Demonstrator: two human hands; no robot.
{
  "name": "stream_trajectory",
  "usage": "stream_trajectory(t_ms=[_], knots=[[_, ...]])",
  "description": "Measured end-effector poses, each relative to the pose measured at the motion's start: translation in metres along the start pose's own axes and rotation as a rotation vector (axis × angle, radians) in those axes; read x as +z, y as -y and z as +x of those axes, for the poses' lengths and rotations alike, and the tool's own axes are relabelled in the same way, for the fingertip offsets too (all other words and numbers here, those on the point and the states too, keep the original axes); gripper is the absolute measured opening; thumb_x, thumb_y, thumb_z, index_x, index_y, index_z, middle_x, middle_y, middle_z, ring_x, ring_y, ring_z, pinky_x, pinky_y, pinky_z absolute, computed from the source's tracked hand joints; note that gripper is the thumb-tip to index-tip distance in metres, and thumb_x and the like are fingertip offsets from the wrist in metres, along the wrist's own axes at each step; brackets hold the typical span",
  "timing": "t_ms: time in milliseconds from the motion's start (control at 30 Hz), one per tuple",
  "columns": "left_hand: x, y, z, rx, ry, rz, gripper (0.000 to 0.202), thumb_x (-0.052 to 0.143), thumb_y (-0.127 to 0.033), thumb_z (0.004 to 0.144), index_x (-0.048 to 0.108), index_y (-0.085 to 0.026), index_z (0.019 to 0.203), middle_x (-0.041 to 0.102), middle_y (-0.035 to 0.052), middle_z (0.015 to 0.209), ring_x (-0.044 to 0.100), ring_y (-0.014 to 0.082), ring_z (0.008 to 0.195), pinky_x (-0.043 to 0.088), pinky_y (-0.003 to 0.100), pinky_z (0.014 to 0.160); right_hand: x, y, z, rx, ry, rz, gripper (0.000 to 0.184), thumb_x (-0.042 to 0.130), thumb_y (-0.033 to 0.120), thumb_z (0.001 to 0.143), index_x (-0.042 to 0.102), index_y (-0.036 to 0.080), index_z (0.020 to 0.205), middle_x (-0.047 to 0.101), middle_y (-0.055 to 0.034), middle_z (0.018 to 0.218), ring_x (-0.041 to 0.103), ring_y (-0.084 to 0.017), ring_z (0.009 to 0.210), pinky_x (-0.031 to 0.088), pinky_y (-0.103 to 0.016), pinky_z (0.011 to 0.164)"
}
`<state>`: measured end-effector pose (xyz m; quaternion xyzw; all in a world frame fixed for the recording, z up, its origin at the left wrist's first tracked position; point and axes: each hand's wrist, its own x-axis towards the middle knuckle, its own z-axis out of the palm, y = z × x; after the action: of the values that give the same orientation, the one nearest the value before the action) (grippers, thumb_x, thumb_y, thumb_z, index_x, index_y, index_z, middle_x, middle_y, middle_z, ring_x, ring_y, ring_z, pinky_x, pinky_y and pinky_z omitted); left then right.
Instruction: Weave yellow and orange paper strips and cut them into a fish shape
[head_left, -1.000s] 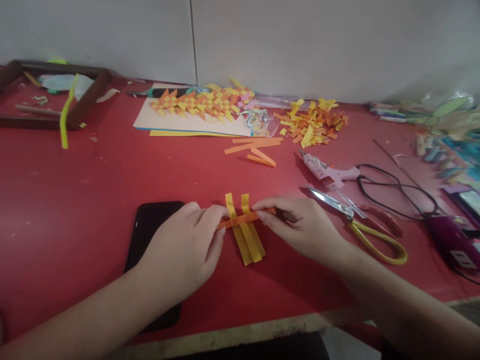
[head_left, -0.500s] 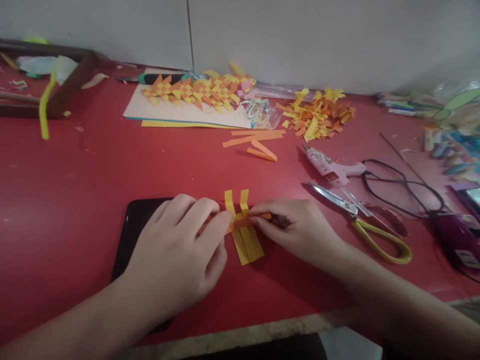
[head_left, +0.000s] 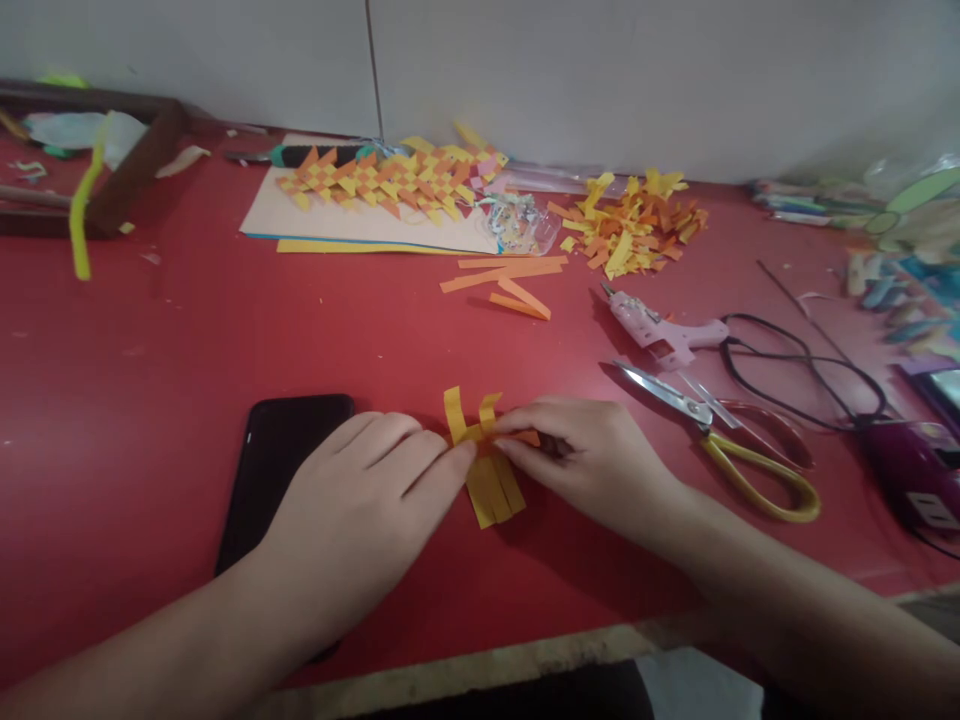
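Between my hands are yellow paper strips (head_left: 495, 492), with two ends standing up at the far side. An orange paper strip (head_left: 529, 438) crosses them, mostly covered by my fingers. My left hand (head_left: 379, 500) is closed at the left edge of the weave, its fingertips pressed on the paper. My right hand (head_left: 592, 450) pinches the orange strip and the right side of the weave between thumb and fingers. A black phone (head_left: 281, 460) lies partly under my left hand and forearm.
Scissors (head_left: 720, 430) and a pink glue gun (head_left: 660, 325) lie to the right. Loose orange strips (head_left: 502, 275) are farther back, near a pile of paper scraps (head_left: 637, 225) and several woven pieces (head_left: 390, 180) on paper sheets (head_left: 259, 215). A wooden tray (head_left: 161, 140) stands far left.
My left fingers have flattened and come down onto the weave. The orange strip is more covered now, and the yellow strips below it have fanned slightly apart.
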<state>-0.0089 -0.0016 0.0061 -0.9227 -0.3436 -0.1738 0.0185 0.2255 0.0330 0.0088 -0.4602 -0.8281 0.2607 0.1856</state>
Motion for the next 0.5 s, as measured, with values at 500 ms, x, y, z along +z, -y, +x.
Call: stream_trajectory(t_ms=[500], knots=[[0.002,-0.009,0.004,0.026,-0.053,-0.001,0.02,0.057,-0.022,0.094,0.073,-0.01,0.096,0.073,0.0055,0.095,0.062,0.0257,0.082,0.051,0.041,0.069,-0.011,-0.001,0.004,0.195,-0.004,0.039,0.005,0.066,0.023,0.083,0.07,0.019,0.082,0.066,0.0023,0.063,0.055,-0.009,0.051,0.042,-0.021,0.05]])
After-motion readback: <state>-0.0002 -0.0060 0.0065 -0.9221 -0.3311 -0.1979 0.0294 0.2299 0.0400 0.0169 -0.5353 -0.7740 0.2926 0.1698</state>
